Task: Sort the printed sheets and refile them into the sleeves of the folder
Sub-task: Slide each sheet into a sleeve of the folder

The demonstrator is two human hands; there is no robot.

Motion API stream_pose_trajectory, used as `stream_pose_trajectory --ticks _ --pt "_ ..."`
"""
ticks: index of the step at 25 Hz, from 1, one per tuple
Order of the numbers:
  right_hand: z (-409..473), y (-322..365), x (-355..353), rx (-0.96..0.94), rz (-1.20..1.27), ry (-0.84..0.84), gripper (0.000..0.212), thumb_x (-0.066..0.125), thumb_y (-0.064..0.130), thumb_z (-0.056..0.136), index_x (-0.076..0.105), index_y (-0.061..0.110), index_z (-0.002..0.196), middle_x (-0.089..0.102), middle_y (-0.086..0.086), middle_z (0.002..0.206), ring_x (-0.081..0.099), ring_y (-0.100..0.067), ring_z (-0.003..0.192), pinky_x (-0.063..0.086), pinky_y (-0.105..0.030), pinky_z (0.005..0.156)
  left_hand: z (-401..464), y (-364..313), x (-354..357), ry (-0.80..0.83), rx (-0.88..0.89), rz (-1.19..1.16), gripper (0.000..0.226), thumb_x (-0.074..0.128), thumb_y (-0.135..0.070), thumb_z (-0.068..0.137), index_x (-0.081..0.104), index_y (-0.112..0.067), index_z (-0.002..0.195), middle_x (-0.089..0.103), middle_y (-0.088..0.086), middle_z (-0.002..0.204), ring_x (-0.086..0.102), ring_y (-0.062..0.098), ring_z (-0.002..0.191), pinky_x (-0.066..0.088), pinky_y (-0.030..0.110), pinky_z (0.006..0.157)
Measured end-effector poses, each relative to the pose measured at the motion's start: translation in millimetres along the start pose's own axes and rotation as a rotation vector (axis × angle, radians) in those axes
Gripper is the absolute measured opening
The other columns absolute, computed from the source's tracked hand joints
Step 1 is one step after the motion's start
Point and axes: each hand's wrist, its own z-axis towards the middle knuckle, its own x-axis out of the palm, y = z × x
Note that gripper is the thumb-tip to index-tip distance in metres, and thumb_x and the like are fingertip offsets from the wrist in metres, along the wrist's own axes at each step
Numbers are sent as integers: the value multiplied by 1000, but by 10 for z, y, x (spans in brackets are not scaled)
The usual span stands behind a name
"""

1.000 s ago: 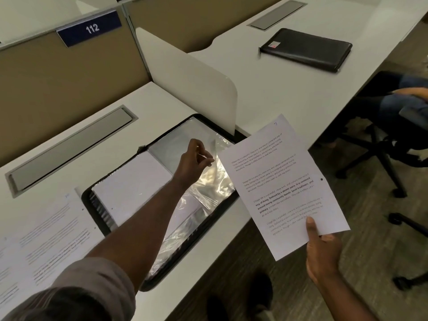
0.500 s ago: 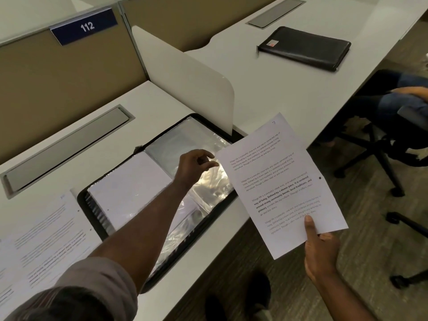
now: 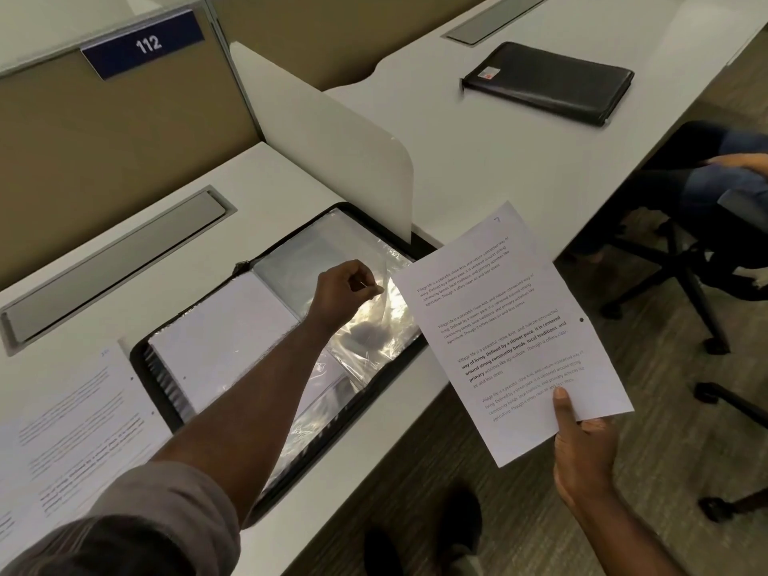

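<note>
White desk, tan partition behind it. On it, the left hand has its fingers curled, pinching the edge of a clear sleeve of the open folder and lifting it off the right page. Just left of those fingers lies a white page in the folder's left half. The right hand holds a printed sheet off the desk edge, thumb on its lower corner, other fingers behind (hidden). Beyond the left arm, more sheets lie beside the folder. Far back rests a closed black case; a chair stands right.
</note>
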Motion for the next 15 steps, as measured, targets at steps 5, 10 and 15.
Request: stream_pose_trajectory --ticks 5,10,15 --pt "31 -27 -74 18 5 0 27 56 9 93 58 35 101 64 11 105 63 -9 95 56 -16 72 42 42 71 15 50 122 19 85 -10 72 67 -5 78 66 7 72 56 9 61 48 19 62" --pt "43 -37 -137 26 -10 -5 27 57 8 93 58 35 100 64 10 105 64 -11 96 57 -19 75 53 94 181 52 91 244 12 75 -8 83 77 -11 94 67 8 85 59 16 73 48 27 71" --pt "55 -11 -157 19 11 3 29 57 8 92 58 35 104 64 10 107 65 -9 96 57 -19 75 49 75 208 13 -3 202 17 78 -7 79 77 -16 93 62 1 87 63 12 73 45 12 66"
